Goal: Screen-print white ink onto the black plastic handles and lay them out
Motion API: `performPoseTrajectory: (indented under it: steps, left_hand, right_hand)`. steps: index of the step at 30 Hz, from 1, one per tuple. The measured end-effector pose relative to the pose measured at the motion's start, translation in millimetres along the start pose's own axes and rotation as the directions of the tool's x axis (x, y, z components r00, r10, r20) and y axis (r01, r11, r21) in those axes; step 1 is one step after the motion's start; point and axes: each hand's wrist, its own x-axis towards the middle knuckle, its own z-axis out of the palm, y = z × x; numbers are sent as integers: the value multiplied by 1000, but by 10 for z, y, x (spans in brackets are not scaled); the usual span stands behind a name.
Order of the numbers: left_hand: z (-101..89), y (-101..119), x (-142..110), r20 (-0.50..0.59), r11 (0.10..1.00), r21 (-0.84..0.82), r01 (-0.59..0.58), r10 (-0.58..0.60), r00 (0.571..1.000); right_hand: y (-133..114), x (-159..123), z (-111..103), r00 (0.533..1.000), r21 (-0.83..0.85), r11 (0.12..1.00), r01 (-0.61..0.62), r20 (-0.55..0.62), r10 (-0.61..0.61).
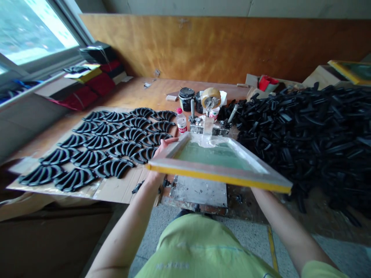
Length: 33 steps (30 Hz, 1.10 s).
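The left grip (164, 148) grasps a rectangular, yellow-edged, green-mesh frame (214, 157) at its three o'clock, above a brown wooden desk (136, 92); the right grip is hidden, probably beneath the frame, its state impossible to tell.

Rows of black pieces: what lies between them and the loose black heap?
The head view shows the red-capped bottle, black tubs, tape roll, metal fixture and, raised above a metal plate, the yellow-edged frame.

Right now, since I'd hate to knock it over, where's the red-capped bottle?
In the head view, the red-capped bottle stands slightly left of centre, beyond the left hand, between the rows of black pieces and the metal fixture.
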Motion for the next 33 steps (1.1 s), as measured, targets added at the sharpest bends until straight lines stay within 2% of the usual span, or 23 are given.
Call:
performPoseTrajectory:
  steps: [3,5,8,11,14,17,19,21,23,25,26,27,28,31,33]
  left_hand:
    - [-161,-289,-229,18,975,155,157,-162,987]
    - [-223,-593,-342,25,947,199,253,-263,964]
    - [-254,-1082,-413,11,926,185,328,-336,942]
    - [-255,-1387,-407,-25,919,225,324,-327,945]
    - [-248,-1442,-396,-24,914,215,345,-349,937]
    - [-235,-1386,-404,-21,906,192,376,-379,925]
    - [-228,-1356,-413,-26,905,202,375,-378,926]
    - [-224,-1347,-419,-25,904,218,369,-373,928]
    - [-224,-1353,-422,-23,902,229,366,-370,929]
    - [-226,-1362,-425,-28,905,233,356,-360,933]
    - [-227,-1365,-427,-31,907,230,354,-357,934]
    - [-228,-1367,-430,-34,908,221,355,-356,934]
    - [-229,-1367,-432,-36,910,208,357,-358,933]
    - [-237,-1367,-440,-29,916,166,365,-366,930]
    - [-243,-1373,-442,-17,920,146,365,-367,930]
  right_hand:
    - [52,250,-174,988,-2,996,-94,-127,93]
    - [-137,464,-144,989,6,1000,-28,-146,29]
    - [-565,771,65,987,-46,986,160,-26,-161]
    - [-846,950,281,972,-149,969,197,160,-173]
    - [-908,929,381,943,-227,952,204,307,-129]
    - [-912,710,389,934,-273,933,235,329,-139]
    - [-929,499,356,922,-271,919,286,339,-187]
    - [-943,302,287,877,-212,899,384,388,-283]
    - [-938,185,188,807,-119,865,488,441,-394]
    - [-916,182,89,736,-19,834,552,481,-476]
    - [-904,217,55,716,22,829,559,493,-495]
    - [-893,264,37,715,47,836,546,494,-495]
    - [-885,311,40,737,54,854,517,479,-477]
    - [-873,343,142,849,17,909,416,352,-395]
    - [-859,239,222,862,19,904,427,292,-414]
